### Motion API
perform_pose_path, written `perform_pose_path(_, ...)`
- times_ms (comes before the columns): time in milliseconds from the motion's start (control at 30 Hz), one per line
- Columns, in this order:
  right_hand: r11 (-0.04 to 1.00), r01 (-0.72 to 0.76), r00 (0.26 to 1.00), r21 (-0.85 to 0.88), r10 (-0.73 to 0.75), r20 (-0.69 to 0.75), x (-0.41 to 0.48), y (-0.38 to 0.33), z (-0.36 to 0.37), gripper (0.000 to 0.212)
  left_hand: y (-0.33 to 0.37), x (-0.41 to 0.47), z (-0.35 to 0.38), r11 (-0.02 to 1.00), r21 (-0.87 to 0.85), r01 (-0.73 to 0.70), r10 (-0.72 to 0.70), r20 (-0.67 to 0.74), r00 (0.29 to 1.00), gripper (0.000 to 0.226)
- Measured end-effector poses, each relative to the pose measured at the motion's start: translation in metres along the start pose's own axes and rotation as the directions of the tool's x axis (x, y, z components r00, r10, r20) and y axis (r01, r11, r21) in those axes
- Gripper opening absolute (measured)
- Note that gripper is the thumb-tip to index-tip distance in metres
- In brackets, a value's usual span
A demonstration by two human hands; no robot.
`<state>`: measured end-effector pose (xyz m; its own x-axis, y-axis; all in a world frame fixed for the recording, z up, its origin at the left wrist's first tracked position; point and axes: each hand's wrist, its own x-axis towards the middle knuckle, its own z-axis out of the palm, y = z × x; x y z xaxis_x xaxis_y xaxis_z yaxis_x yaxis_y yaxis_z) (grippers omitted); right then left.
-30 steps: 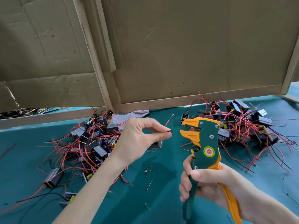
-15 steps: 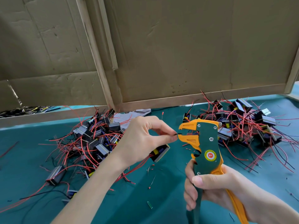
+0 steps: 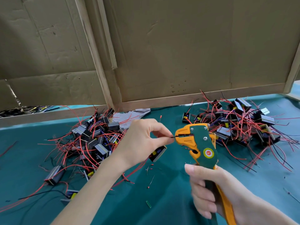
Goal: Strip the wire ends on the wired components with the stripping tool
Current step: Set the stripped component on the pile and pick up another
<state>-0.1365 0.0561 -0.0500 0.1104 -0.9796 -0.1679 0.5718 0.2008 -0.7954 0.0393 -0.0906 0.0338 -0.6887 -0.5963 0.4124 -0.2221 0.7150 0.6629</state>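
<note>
As left hand (image 3: 139,142) pinches wire (image 3: 171,136) (black), right hand (image 3: 209,192) grips stripper (image 3: 203,143).

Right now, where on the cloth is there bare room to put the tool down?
Most bare green cloth lies in front, between the left forearm and right hand, with only tiny scraps. A smaller patch lies right of that hand, below the right pile. That and the left pile are crowded.

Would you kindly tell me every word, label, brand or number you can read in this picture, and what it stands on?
Round badge on the stripping tool: pale characters on red, too blurred to read.
Wired components: no label can be read; too small.
Cardboard: no print shows.
Nothing else carries text.
</note>
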Motion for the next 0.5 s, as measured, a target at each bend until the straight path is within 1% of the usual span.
perform_pose_path(33, 0.993, -0.100, 0.990, 0.061, 0.093, 0.105, 0.009, -0.002, 0.027, 0.038, -0.003, 0.001, 0.002, 1.000, 0.007, 0.018, -0.018, -0.015, 1.000, 0.009)
perform_pose_path(67, 0.988, -0.105, 0.980, 0.114, 0.083, 0.178, 0.010, -0.004, 0.031, 0.033, -0.006, 0.002, 0.002, 0.999, 0.020, 0.035, -0.034, -0.037, 0.999, 0.010)
perform_pose_path(100, 0.986, -0.070, 0.978, 0.154, 0.037, 0.205, 0.013, -0.004, 0.032, 0.033, -0.009, 0.003, 0.003, 0.998, 0.028, 0.055, -0.053, -0.065, 0.996, 0.011)
perform_pose_path(133, 0.979, -0.066, 0.983, 0.194, 0.031, 0.180, 0.015, -0.006, 0.031, 0.037, -0.011, 0.005, 0.002, 0.997, 0.017, 0.076, -0.074, -0.098, 0.992, 0.012)
perform_pose_path(167, 0.977, -0.052, 0.995, 0.206, 0.033, 0.099, 0.016, -0.007, 0.030, 0.041, -0.012, 0.009, 0.001, 0.996, -0.010, 0.090, -0.090, -0.136, 0.987, 0.013)
perform_pose_path(200, 0.976, -0.039, 0.998, 0.212, 0.030, 0.047, 0.018, -0.009, 0.030, 0.044, -0.011, 0.014, 0.000, 0.995, -0.045, 0.093, -0.100, -0.183, 0.978, 0.012)
perform_pose_path(300, 0.952, -0.043, 0.998, 0.304, 0.058, -0.040, 0.024, -0.006, 0.029, 0.048, 0.002, 0.041, 0.004, 0.993, -0.101, 0.053, -0.085, -0.346, 0.934, 0.005)
perform_pose_path(367, 0.949, -0.066, 0.992, 0.309, 0.095, -0.079, 0.026, -0.005, 0.028, 0.048, 0.016, 0.068, 0.017, 0.992, -0.129, 0.004, -0.056, -0.401, 0.914, 0.003)
perform_pose_path(433, 0.948, -0.081, 0.988, 0.307, 0.116, -0.099, 0.026, -0.004, 0.029, 0.046, 0.033, 0.093, 0.039, 0.981, -0.186, -0.050, -0.031, -0.408, 0.913, 0.004)
perform_pose_path(467, 0.945, -0.084, 0.988, 0.316, 0.120, -0.095, 0.026, -0.003, 0.029, 0.044, 0.042, 0.103, 0.051, 0.974, -0.214, -0.069, -0.018, -0.381, 0.924, 0.006)
perform_pose_path(500, 0.943, -0.092, 0.986, 0.321, 0.131, -0.101, 0.026, -0.003, 0.030, 0.044, 0.050, 0.110, 0.063, 0.963, -0.259, -0.074, -0.011, -0.312, 0.950, 0.012)
